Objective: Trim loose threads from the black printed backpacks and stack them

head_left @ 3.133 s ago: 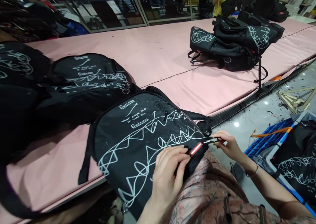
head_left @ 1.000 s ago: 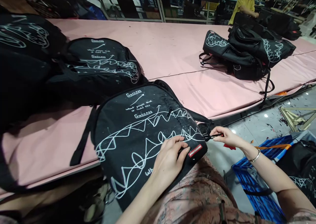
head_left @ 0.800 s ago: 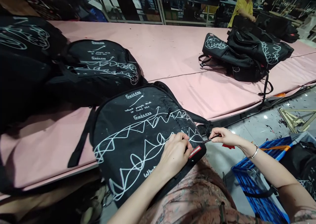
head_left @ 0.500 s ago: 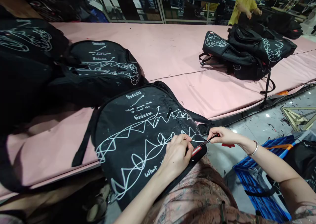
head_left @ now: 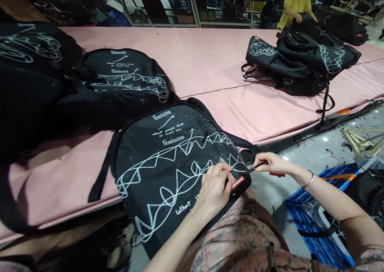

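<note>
While the left hand rests on the black backpack, fingers bunched beside the red label, the right hand has its fingers closed on a small cutting tool, tip at the bag's corner. Backpack lies partly on the pink counter, near end over the lap. Blue crate on floor, right.

Deep shadow at left; 2 or more glare spots whiten the floor.

Backpack — "Success" twice, "what people think"
</note>
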`<state>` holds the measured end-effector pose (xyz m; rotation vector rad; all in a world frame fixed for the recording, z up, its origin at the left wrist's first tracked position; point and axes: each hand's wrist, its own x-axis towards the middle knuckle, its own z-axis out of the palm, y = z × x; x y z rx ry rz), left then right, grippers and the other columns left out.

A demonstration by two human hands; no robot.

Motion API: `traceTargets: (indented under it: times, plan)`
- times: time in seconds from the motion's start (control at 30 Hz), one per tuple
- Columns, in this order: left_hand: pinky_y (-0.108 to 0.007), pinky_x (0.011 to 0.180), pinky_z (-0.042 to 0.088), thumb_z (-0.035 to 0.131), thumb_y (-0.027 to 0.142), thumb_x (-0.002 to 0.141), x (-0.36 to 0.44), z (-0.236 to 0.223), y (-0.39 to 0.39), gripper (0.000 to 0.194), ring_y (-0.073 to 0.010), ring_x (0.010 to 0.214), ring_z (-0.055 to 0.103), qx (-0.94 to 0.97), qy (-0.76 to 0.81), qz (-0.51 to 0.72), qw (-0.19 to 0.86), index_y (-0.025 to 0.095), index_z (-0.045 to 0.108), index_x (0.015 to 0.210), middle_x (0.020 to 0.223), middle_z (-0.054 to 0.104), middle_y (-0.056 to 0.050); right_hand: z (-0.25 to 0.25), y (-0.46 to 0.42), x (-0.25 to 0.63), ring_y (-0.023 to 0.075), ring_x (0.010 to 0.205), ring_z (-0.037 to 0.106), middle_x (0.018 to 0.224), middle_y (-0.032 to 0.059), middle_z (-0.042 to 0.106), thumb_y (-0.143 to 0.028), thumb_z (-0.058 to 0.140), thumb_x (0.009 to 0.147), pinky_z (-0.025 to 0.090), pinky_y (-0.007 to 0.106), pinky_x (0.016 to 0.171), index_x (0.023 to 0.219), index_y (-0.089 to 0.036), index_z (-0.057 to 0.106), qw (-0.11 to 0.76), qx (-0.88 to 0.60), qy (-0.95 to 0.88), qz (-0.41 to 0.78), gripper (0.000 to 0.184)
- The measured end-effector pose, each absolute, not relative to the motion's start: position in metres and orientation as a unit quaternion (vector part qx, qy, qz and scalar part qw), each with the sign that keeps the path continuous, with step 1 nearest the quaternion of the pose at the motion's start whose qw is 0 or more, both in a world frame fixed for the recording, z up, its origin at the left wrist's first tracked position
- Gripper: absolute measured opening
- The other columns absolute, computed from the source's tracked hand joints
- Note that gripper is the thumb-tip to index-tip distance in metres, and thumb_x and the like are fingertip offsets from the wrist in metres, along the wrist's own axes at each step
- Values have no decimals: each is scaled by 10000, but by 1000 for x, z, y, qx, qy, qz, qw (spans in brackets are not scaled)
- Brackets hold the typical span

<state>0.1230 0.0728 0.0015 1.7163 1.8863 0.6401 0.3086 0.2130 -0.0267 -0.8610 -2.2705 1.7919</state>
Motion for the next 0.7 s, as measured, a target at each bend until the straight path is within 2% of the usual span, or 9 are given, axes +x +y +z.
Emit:
traceTargets:
  times: [0.43,0.7]
  plan:
    - [-437,875,340,416,185,843,123,4,74,194,-221,976,475,636,693,226,254,179,532,687,994,549,-59,-10,203,291,111,689,572,725,-19,639,-184,637,720,401,204,620,759,-161,627,16,-287,-794,536,46]
    - [-387,788,371,430,145,819,123,9,74,183,-224,931,480,640,695,213,249,176,519,662,949,559,-64,-4,198,283,123,722,582,765,-20,665,-180,636,725,388,203,624,780,-177,642,5,-261,-834,486,55]
